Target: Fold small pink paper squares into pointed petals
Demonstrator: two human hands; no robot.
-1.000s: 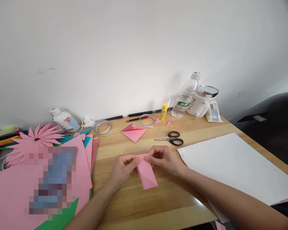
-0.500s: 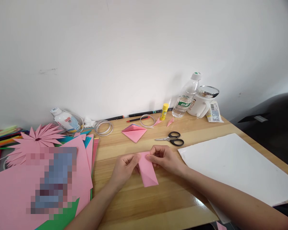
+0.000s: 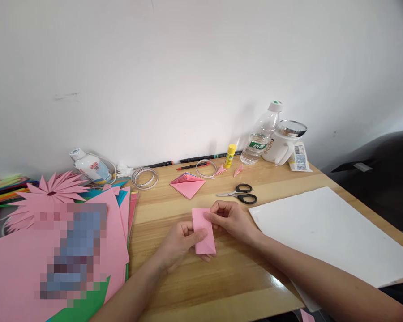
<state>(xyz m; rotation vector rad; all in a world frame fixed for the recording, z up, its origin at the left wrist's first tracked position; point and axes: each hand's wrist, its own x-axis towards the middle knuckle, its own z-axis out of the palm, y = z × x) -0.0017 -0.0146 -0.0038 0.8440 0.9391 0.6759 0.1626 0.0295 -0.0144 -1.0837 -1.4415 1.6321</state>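
A folded pink paper strip (image 3: pixel 201 223) is held upright above the wooden table, a diagonal crease near its lower end. My left hand (image 3: pixel 179 243) grips its lower part, thumb across the front and fingers behind. At the upper right edge, my right hand (image 3: pixel 230 220) pinches the paper between thumb and fingers. Beyond my hands lies a folded pink paper diamond (image 3: pixel 188 187), with black-handled scissors (image 3: pixel 243 193) to its right. Small pink folded pieces (image 3: pixel 238 170) rest near a yellow glue stick (image 3: pixel 230 156).
A white board (image 3: pixel 329 237) covers the right side. Pink sheets (image 3: pixel 116 241) and a spiky pink paper shape (image 3: pixel 58 190) lie left. Along the wall stand a water bottle (image 3: pixel 260 134), a white mug (image 3: pixel 278 147), pens (image 3: pixel 196 158) and tape rolls (image 3: pixel 145 178).
My left hand has slid down from the paper's top to its lower part, its fingers now behind it. The strip stands straighter and slightly higher; my right hand keeps its pinch.
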